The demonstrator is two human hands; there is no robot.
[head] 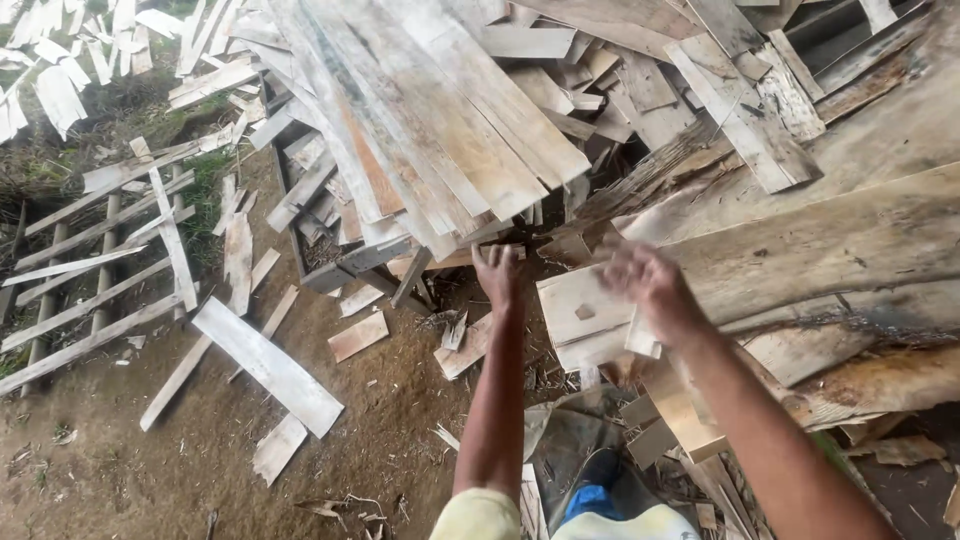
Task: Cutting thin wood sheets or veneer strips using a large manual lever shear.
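Note:
My left hand [497, 274] reaches forward with its fingers hooked under the near ends of a big stack of thin pale wooden boards [440, 130]. Whether the fingers are closed around a board is not visible. My right hand [645, 285] is blurred and hovers over a short pale plank [580, 312] lying on a heap of rough slabs; a small pale wood piece [642, 335] sits just under the palm, and I cannot tell if the hand holds it.
Rough bark-edged slabs [850, 250] fill the right side. Loose planks [268, 365] and offcuts lie on the dirt ground at left, beside a slatted wooden frame [90, 270]. More pale strips [60, 70] are scattered at the top left. Scraps litter the ground by my feet.

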